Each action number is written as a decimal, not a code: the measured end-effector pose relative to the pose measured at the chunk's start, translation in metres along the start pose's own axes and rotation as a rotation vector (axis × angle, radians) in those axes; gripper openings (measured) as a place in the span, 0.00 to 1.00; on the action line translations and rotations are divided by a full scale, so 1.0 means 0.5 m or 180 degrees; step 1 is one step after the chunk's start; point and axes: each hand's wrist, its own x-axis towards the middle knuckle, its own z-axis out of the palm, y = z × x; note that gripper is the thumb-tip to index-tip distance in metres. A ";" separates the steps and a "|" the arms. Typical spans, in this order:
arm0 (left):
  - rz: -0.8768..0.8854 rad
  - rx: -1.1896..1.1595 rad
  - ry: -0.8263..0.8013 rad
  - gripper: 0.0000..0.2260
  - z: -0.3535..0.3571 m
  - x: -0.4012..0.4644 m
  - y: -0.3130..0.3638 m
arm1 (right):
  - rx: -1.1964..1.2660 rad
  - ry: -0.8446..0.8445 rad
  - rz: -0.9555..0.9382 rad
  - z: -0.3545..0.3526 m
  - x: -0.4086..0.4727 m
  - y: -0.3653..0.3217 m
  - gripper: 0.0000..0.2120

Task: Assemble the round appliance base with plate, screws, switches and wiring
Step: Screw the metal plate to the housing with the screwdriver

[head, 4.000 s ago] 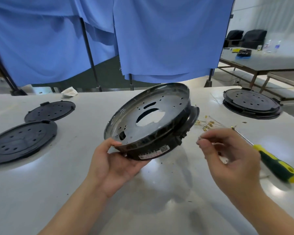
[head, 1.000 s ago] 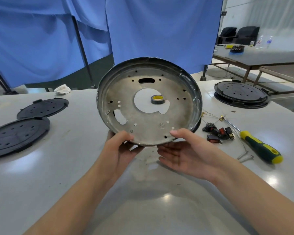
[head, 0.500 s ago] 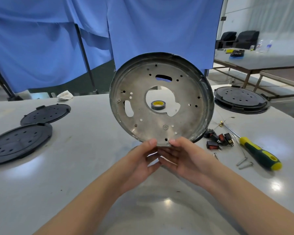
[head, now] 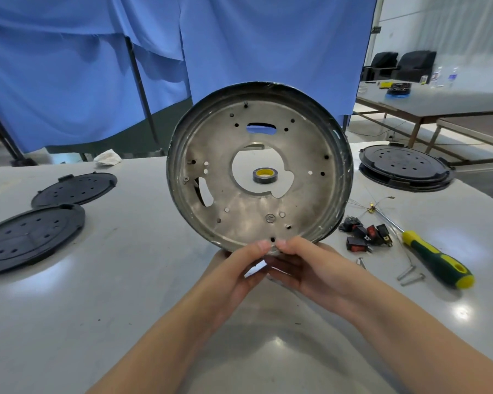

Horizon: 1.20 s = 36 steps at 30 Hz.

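Blue curtains (head: 69,66) hung behind a pale grey table (head: 125,280), with a second table and dark chairs in the upper right of the frame. At the centre, the round base (head: 234,200) stood nearly on edge above the table, its metal inner face turned to the camera. The left hand (head: 234,268) and right hand (head: 305,265) pinched its bottom rim, thumbs side by side on the face and fingers curled behind. A tape roll (head: 264,175) on the table showed through the middle opening. Switches (head: 365,234), a screwdriver (head: 436,260) and loose screws (head: 409,275) lay at the right, two black covers (head: 34,237) at the left.

The grip was narrow and low, so the base could tip sideways or slip and drop onto the table, perhaps onto the small parts beside it.

Compared with a second earlier, the base was raised more upright and the hands had come together at the rim; four seconds back only the left hand held it, tilted flat
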 end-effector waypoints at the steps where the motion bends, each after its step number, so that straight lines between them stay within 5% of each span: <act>1: 0.0012 0.0090 -0.0062 0.26 -0.002 -0.001 0.000 | -0.0014 0.0012 0.0016 0.000 -0.001 -0.004 0.03; 11: -0.0126 -0.0069 -0.0186 0.27 0.000 0.006 -0.003 | 0.0040 0.0089 0.0092 -0.006 0.000 -0.005 0.12; 17: -0.0404 -0.0593 -0.0508 0.13 -0.009 0.006 -0.004 | 0.0043 0.0052 0.0053 -0.003 0.005 -0.003 0.11; 22: -0.0466 -0.0657 -0.0592 0.19 -0.014 0.006 0.004 | -0.0262 0.0007 -0.0083 -0.005 0.003 -0.006 0.05; 31: -0.0525 -0.0940 -0.0430 0.34 -0.004 0.001 0.011 | -0.0962 -0.0537 0.0220 -0.021 0.000 -0.042 0.23; 36: -0.0712 -0.0990 0.0227 0.40 -0.008 -0.003 0.018 | -0.2428 -0.0466 0.0633 -0.079 -0.037 -0.125 0.09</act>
